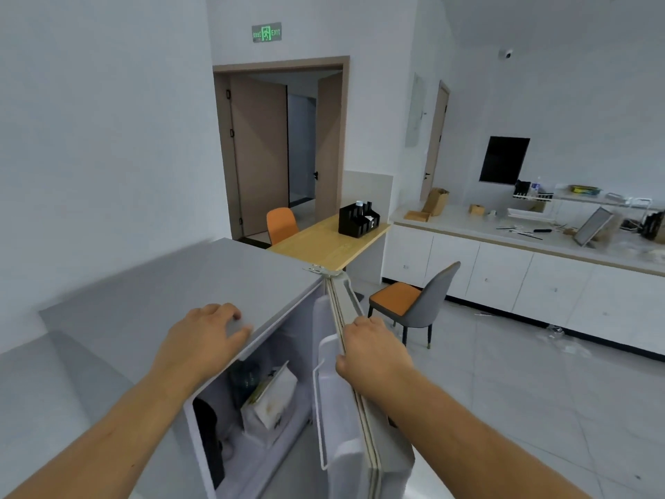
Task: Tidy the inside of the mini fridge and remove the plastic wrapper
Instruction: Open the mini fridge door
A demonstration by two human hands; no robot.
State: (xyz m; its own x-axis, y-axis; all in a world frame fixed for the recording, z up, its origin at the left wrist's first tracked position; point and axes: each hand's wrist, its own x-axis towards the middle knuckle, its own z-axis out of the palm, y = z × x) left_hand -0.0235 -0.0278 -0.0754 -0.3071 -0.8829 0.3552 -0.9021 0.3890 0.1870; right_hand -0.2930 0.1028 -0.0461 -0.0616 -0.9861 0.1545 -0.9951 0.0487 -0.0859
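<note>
The grey mini fridge (201, 282) stands in front of me with its door (356, 448) swung open to the right. My left hand (201, 336) lies flat on the fridge's top, fingers spread at the front edge. My right hand (374, 351) grips the top edge of the open door. Inside the fridge a white carton or bag with printing (270, 401) leans upright, a bluish bottle (244, 379) stands behind it, and a dark object (208, 426) sits at the left. I cannot make out a plastic wrapper.
A grey-and-orange chair (421, 304) stands just right of the door on the tiled floor. Behind the fridge is a wooden table (324, 243) with a black organizer (358, 219) and an orange chair (281, 223). A cluttered white counter (503, 243) runs along the right wall.
</note>
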